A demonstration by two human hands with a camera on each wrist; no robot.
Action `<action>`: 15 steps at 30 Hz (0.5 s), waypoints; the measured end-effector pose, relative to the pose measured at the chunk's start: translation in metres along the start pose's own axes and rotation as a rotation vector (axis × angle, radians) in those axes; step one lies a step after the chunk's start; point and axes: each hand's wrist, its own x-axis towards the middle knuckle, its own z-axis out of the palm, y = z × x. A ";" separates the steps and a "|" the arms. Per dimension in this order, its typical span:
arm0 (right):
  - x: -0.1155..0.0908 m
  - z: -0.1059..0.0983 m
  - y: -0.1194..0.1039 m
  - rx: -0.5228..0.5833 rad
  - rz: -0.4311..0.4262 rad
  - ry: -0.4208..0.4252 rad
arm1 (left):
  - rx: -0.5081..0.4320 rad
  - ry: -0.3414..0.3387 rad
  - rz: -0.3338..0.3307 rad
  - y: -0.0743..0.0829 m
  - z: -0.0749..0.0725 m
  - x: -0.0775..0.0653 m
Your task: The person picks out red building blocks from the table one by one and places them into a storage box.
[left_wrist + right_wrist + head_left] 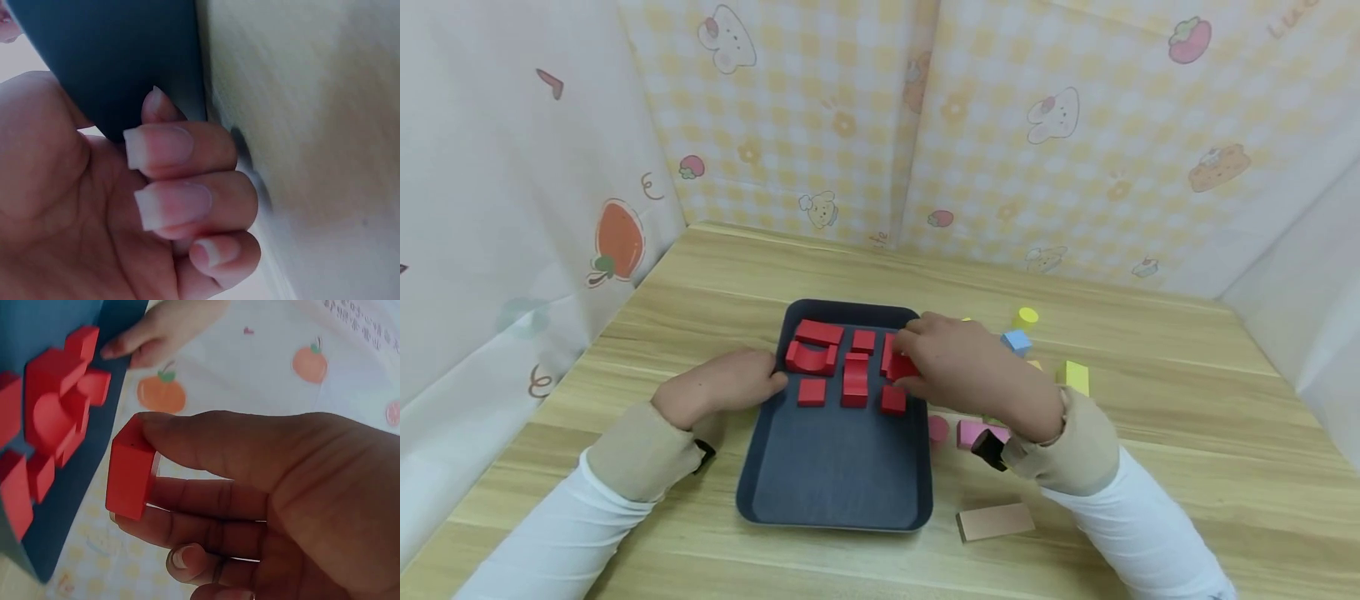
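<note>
A dark rectangular tray lies on the wooden table. My left hand grips its left rim; the left wrist view shows the fingers curled at the tray's edge. Over the tray's upper right side, my right hand pinches a red block between thumb and fingers. Several red blocks sit in the far half of the tray, among them a curved-cutout block, another cutout block standing lengthwise, a flat rectangular one and small square ones, such as a red square block.
Right of the tray lie a wooden plank block, a pink block, a pink round block, a blue block, a yellow cylinder and a yellow block. Patterned curtains hang behind and beside the table.
</note>
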 end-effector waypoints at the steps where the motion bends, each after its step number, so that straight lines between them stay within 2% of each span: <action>1: 0.002 0.000 -0.003 -0.008 -0.013 -0.009 | 0.001 0.000 -0.001 0.000 0.000 0.000; 8: 0.016 0.002 -0.026 -0.072 -0.088 -0.063 | -0.001 0.010 0.001 0.000 0.000 0.000; 15: 0.032 0.009 -0.041 -0.041 -0.126 -0.131 | 0.005 0.013 -0.001 0.000 0.001 0.000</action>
